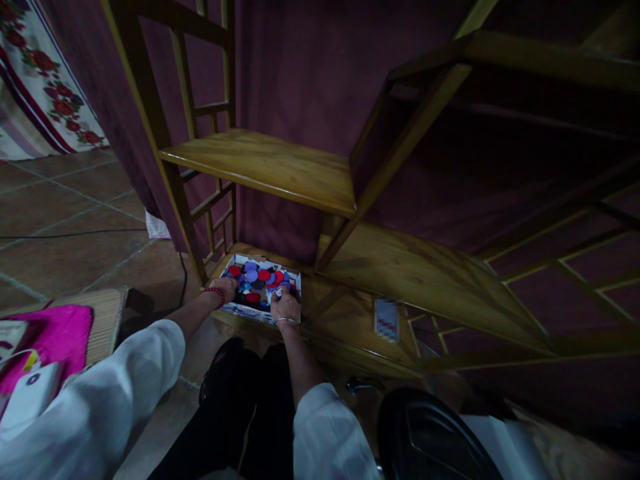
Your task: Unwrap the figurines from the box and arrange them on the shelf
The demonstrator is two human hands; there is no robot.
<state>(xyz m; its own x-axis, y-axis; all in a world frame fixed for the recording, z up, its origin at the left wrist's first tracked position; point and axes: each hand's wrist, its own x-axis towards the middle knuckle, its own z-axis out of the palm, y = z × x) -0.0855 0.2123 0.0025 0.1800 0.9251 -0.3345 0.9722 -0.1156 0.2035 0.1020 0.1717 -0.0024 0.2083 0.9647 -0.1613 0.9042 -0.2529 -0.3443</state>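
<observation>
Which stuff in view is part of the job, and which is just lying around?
Part of the job, apparently:
- open box
- coloured discs inside it
- left hand and right hand, both at the box

Just lying around, it seems:
- pink cloth
- white device
- blurred item right of the box
- black cable on the floor

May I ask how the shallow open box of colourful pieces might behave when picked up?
The shallow box may flex, as its walls look thin. Its round pieces lie loosely overlapping, so they would probably slide if it tilts; with its top open, some might spill.
</observation>
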